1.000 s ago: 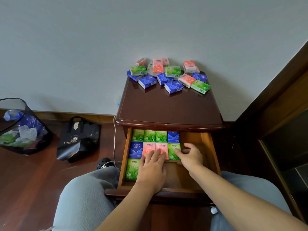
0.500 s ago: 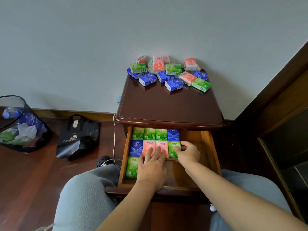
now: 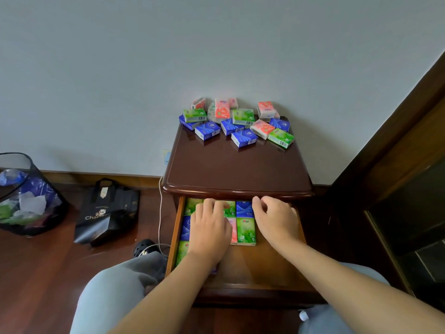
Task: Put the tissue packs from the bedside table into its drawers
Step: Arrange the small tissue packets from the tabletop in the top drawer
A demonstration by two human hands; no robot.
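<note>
Several green, blue and pink tissue packs (image 3: 237, 122) lie in a heap at the back of the dark wooden bedside table (image 3: 237, 169). Its top drawer (image 3: 269, 268) is pulled out, with more tissue packs (image 3: 245, 230) laid flat in rows along its left and back. My left hand (image 3: 209, 231) lies flat over these rows, fingers straight and reaching the back row, hiding some packs. My right hand (image 3: 274, 219) hovers at the right of the rows near the back of the drawer, fingers loosely curled, holding nothing.
A black mesh waste bin (image 3: 26, 196) with rubbish stands on the wooden floor at left, a black shopping bag (image 3: 106, 213) beside it. A white cable (image 3: 160, 213) runs down the table's left side. Dark wooden furniture (image 3: 397, 165) borders the right. My knees flank the drawer.
Both hands have moved further back in the drawer. The left slid from the middle row to the back row; the right lifted off the green pack's edge.
</note>
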